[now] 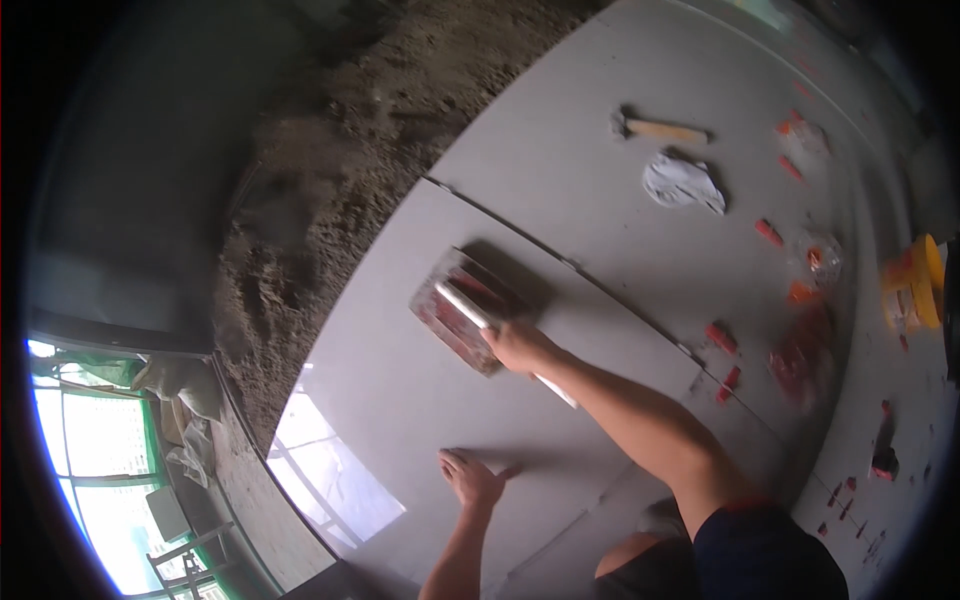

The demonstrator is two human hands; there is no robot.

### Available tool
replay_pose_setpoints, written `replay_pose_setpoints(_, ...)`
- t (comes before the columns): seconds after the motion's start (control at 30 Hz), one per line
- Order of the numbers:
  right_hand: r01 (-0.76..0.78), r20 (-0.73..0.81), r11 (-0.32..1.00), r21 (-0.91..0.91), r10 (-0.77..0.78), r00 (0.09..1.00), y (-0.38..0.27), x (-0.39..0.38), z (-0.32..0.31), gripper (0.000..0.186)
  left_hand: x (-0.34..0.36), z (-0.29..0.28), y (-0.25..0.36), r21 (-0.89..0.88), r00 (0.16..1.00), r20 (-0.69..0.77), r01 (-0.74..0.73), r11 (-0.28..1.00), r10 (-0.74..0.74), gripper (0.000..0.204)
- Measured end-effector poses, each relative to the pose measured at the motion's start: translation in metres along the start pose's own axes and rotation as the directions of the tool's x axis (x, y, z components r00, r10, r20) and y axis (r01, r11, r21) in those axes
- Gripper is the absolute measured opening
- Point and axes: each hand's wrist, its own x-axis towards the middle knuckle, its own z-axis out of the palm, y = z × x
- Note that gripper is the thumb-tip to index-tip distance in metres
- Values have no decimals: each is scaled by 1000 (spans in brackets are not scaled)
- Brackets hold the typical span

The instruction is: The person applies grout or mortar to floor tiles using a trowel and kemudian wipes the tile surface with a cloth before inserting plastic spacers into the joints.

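Right grip (518,347) around pale handle (460,303), room before tile edge (358,288)

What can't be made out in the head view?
All head view:
Flat block: underside hidden by its own body.
White handle: middle stretch covered by the right grip.
Left grip: palm hidden by its own back.
Left forearm: cut off by the lower edge.
Clear bag with red pieces: too blurred to count the contents.

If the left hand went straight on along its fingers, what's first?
Likely the rough brown dirt, past the edge of the pale slab; the left hand's way there looks free, though its height is unclear.
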Motion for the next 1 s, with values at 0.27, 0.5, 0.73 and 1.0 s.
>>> replay_pose_setpoints(0.27,121,-83,991,-59,-126,989,49,-145,-11,45,-3,2,-24,112,998,-59,-4,994,10,141)
replay_pose_setpoints(0.5,49,32,998,-27,-48,998,73,-143,-31,56,1,10,-13,115,1000,-17,-9,993,11,145)
replay_pose_setpoints(0.73,-134,-123,990,-36,129,984,124,-191,-14,47,6,11,-19,124,999,-39,-7,992,12,148)
replay_pose_setpoints(1.0,10,-96,1000,19,-8,995,76,-223,-44,49,8,5,-27,146,999,10,34,989,-36,148)
